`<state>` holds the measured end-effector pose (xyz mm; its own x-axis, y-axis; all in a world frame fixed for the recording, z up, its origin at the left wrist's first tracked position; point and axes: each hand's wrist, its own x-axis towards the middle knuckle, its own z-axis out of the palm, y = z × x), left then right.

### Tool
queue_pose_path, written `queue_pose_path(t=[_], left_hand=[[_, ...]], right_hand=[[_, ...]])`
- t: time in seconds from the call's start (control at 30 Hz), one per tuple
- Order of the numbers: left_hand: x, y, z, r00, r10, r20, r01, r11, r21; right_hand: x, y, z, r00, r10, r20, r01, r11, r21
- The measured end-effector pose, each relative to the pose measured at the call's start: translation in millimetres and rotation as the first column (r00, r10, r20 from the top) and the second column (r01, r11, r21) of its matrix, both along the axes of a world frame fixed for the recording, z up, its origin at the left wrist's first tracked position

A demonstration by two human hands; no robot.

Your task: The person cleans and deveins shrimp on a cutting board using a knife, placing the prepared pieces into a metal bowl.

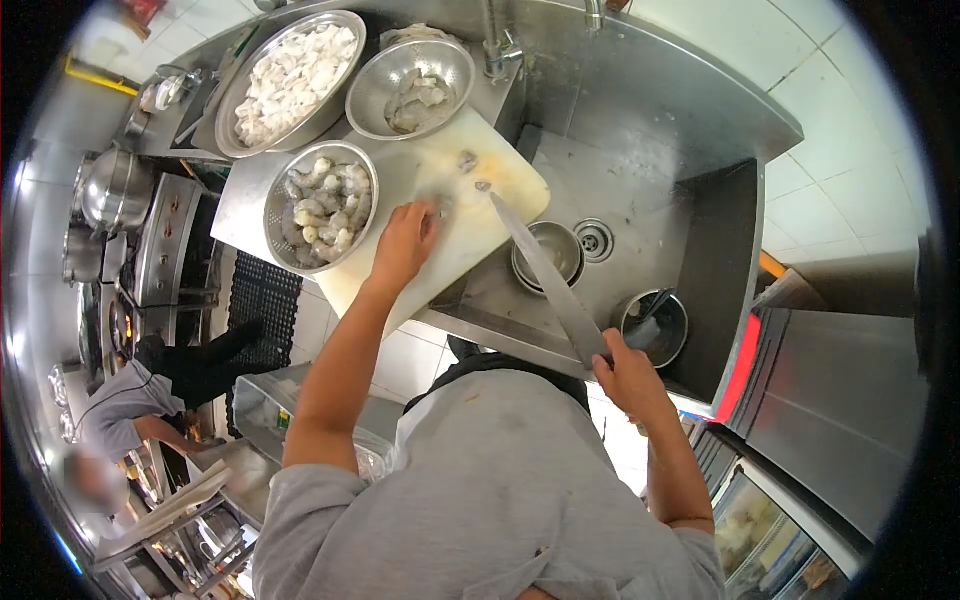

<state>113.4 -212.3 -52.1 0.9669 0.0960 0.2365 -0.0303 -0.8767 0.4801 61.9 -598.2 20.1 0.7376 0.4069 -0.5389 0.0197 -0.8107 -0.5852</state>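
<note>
My right hand (632, 380) is wrapped round the handle of a long, wide-bladed knife (550, 275). Its tip reaches over the white cutting board (515, 170), beside a small grey scrap (483, 186). Another greyish piece (467, 160) lies a little farther back. On the board my left hand (408, 240) has its fingers curled in; a blurred greyish bit shows at the fingertips, and what they hold I cannot make out. Left of this hand stands a colander of grey shrimp (335, 205). Behind it, a second colander (455, 85) holds a few translucent shrimp.
A large metal bowl (335, 110) of white pieces stands at the back left. The steel sink (640, 190) to the right holds a small bowl (553, 245), a pot (672, 345) and a drain (594, 240). At the far left a co-worker (130, 400) bends by a counter.
</note>
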Motion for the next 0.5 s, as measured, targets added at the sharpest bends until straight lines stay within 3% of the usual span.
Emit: queue_pose_path(t=[0.07, 0.17, 0.5], left_hand=[[-6, 0, -3, 0.997, -0.024, 0.078, 0.026, 0.999, -0.025], [-8, -2, -1, 0.991, -0.049, 0.126, 0.055, 0.997, -0.047], [-9, 0, -12, 0.989, -0.029, 0.147, 0.042, 0.996, -0.081]], right_hand=[[3, 7, 2, 0.983, 0.088, 0.162, -0.083, 0.996, -0.040], [17, 29, 24, 0.973, 0.189, 0.128, -0.166, 0.971, -0.173], [40, 45, 38, 0.870, 0.458, 0.184, -0.389, 0.865, -0.317]])
